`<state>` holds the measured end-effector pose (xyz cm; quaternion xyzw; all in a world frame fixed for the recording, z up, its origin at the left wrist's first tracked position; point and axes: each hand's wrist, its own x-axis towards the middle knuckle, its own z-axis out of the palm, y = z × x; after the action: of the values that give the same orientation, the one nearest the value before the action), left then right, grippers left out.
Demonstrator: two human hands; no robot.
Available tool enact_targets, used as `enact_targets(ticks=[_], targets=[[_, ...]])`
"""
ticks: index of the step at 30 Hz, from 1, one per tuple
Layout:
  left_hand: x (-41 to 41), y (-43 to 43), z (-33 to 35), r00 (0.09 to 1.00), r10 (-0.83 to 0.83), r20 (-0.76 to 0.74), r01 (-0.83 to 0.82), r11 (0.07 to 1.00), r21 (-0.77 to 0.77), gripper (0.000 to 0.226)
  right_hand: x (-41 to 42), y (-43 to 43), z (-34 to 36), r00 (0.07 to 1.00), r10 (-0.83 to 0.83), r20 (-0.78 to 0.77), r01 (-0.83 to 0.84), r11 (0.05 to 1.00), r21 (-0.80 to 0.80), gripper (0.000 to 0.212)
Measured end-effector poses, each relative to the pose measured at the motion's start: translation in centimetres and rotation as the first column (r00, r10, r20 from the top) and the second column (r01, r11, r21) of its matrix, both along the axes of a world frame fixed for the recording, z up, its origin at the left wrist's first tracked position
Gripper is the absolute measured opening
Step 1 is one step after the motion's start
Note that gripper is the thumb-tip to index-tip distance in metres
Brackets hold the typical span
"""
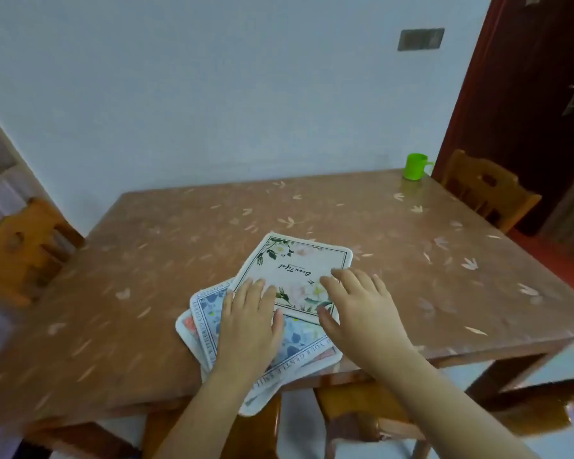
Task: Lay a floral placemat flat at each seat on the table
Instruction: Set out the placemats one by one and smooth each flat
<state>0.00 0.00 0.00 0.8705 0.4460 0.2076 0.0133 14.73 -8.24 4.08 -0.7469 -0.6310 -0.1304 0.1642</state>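
the desk is glossy and my mats sit stacked, hanging over its near edge; dragging the top one could slide the rest off. my left hand and right hand lie flat on them, fingers straight. the far cup hides its contents.

Top of pile: white square fabric placemat with green leaves and pale pink blooms at two corners, a thin dark frame line and black script at centre. Beneath it: blue-flowered fabric placemat, white rim with blue lettering. Lowest: white-edged placemat with coral-red print (only a corner shows). Glossy brown table scattered with pale petal motifs. Bright green plastic cup. Orange-brown wooden chair. Pale blue-white wall; dark red door frame.
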Motion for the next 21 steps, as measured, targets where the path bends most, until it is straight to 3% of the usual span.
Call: enact_targets(ticks=[3,8,16,21], targets=[[0.0,2.6,-1.6,1.000,-0.023,0.000,0.023,1.000,-0.012,0.037,-0.1,2.4,-1.8,0.999,0.027,-0.042,-0.027,1.000,-0.009,0.035],[0.7,5.7,-4.0,0.997,-0.062,-0.043,0.059,0.996,-0.064,0.040,0.9,5.5,-4.8,0.997,0.034,-0.074,-0.047,0.984,-0.171,0.040],[2.0,8.8,-8.5,0.985,-0.093,-0.148,0.082,0.994,-0.078,0.040,2.8,10.3,-10.3,0.989,0.106,-0.101,-0.136,0.920,-0.366,0.042],[2.5,10.8,-11.3,0.976,-0.115,-0.184,0.082,0.981,-0.178,0.041,3.6,13.2,-14.1,0.982,0.144,-0.121,-0.185,0.860,-0.475,0.046]])
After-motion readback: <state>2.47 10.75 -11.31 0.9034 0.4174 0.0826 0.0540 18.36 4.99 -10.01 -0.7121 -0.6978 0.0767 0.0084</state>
